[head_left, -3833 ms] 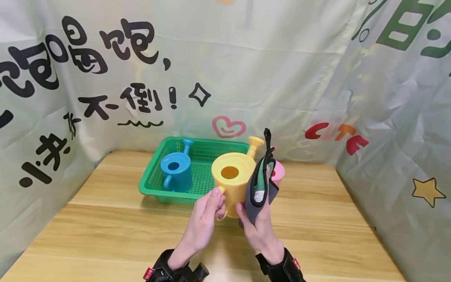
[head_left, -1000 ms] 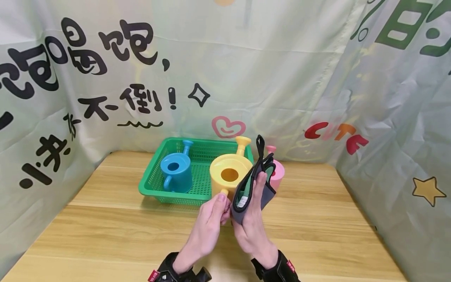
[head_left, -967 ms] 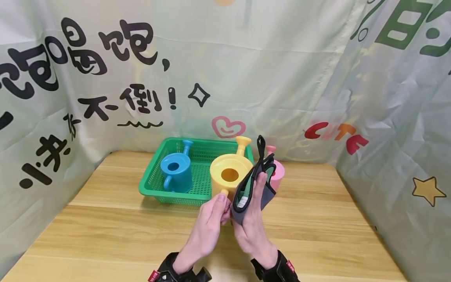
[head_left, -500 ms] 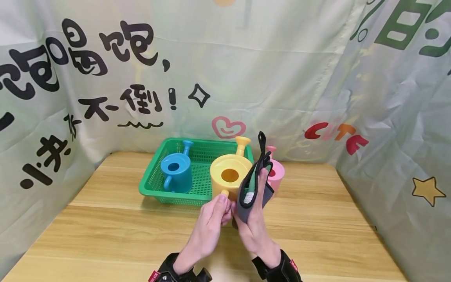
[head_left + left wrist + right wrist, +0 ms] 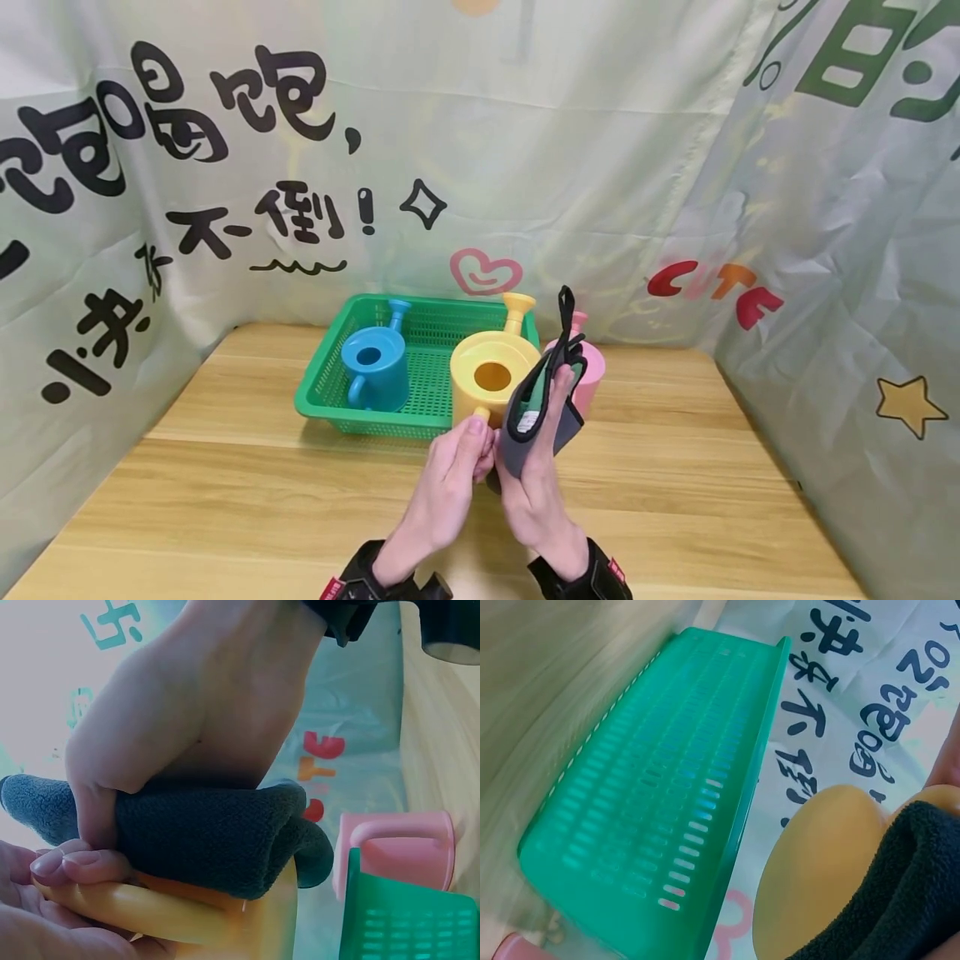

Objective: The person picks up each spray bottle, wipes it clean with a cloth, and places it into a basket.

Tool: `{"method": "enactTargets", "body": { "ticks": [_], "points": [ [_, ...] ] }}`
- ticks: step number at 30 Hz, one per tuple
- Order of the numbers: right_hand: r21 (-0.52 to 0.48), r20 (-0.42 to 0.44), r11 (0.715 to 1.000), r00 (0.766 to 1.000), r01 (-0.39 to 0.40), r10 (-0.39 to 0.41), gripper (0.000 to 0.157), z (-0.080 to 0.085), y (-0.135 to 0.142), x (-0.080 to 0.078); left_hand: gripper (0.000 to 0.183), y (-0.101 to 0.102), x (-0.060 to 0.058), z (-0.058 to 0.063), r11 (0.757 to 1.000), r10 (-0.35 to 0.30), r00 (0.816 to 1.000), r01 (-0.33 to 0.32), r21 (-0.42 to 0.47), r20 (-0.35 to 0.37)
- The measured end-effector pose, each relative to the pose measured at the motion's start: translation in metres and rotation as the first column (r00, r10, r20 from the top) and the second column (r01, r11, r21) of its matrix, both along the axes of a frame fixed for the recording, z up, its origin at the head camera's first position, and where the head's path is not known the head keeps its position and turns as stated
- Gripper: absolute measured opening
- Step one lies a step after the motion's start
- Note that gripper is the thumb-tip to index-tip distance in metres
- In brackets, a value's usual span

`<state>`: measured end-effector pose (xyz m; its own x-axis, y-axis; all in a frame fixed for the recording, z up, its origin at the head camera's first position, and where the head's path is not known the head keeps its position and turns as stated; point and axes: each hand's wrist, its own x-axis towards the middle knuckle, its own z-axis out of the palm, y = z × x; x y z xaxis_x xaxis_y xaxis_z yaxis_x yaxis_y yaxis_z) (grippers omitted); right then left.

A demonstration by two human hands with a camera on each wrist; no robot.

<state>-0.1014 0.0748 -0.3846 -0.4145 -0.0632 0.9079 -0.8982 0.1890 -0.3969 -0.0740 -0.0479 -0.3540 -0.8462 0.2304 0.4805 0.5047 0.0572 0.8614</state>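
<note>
In the head view my left hand [image 5: 446, 479] grips the handle of a yellow watering can [image 5: 468, 400], held up in front of the basket. A folded grey cloth [image 5: 517, 450] with black trim, a hanging loop and a white label is in my right hand [image 5: 536, 492]. Its thumb lies on the cloth's left side and its fingers on the right. The left wrist view shows the dark fuzzy cloth [image 5: 202, 832] against the can, just above the yellow handle [image 5: 150, 911]. Part of the can's right side is hidden behind the cloth.
A green basket [image 5: 318, 387] stands at the back of the wooden table [image 5: 225, 492], with a blue watering can [image 5: 386, 379] inside. Right of it, a pink watering can [image 5: 588, 383] is partly covered by the cloth. Printed fabric walls [image 5: 600, 167] enclose the table.
Since the oldest frame, the yellow can has turned, its spout going left and its handle toward the front. Both hands have come closer together. Over the last second the cloth shifted slightly along the can.
</note>
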Motion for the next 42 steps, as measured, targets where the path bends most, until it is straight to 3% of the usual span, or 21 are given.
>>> {"method": "enactTargets", "body": {
  "ticks": [6, 11, 16, 25, 30, 33, 36, 39, 42],
  "points": [
    [-0.058, 0.02, 0.998, 0.999, -0.033, 0.035, 0.089, 0.002, -0.003, 0.003, 0.04, 0.001, 0.0, -0.001, 1.0, -0.003, 1.0, 0.003, -0.006, -0.017],
    [-0.116, 0.108, 0.993, 0.994, -0.003, 0.016, 0.085, 0.002, -0.005, 0.01, 0.039, 0.004, 0.001, -0.003, 1.0, -0.001, 1.0, 0.001, -0.014, -0.017],
    [-0.202, 0.183, 0.979, 0.98, -0.04, 0.078, 0.088, 0.007, -0.007, 0.016, 0.038, 0.008, 0.002, -0.006, 1.0, -0.007, 1.0, 0.007, -0.016, -0.005],
    [-0.254, 0.252, 0.967, 0.966, 0.015, 0.051, 0.084, 0.01, -0.008, 0.02, 0.038, 0.011, 0.004, -0.008, 0.999, 0.002, 1.0, -0.001, -0.037, 0.018],
    [-0.267, 0.303, 0.959, 0.953, 0.092, -0.007, 0.071, 0.007, -0.004, 0.021, 0.038, 0.012, 0.004, -0.009, 0.999, -0.002, 1.0, 0.003, -0.039, 0.017],
    [-0.254, 0.273, 0.963, 0.962, 0.085, -0.013, 0.068, 0.007, -0.002, 0.019, 0.038, 0.012, 0.004, -0.009, 0.999, -0.011, 1.0, 0.012, -0.033, 0.027],
    [-0.188, 0.178, 0.98, 0.984, 0.064, -0.03, 0.074, 0.007, -0.002, 0.015, 0.039, 0.011, 0.004, -0.009, 1.0, -0.026, 0.999, 0.026, -0.008, 0.04],
    [-0.069, 0.037, 0.988, 0.99, 0.136, -0.134, 0.072, 0.004, -0.002, 0.012, 0.04, 0.008, 0.004, -0.007, 0.999, -0.044, 0.997, 0.043, 0.017, 0.064],
    [0.011, -0.074, 0.966, 0.963, 0.259, -0.258, 0.064, -0.003, -0.003, 0.009, 0.041, 0.005, 0.003, -0.004, 0.998, -0.054, 0.994, 0.052, 0.019, 0.1]
  ]
}}
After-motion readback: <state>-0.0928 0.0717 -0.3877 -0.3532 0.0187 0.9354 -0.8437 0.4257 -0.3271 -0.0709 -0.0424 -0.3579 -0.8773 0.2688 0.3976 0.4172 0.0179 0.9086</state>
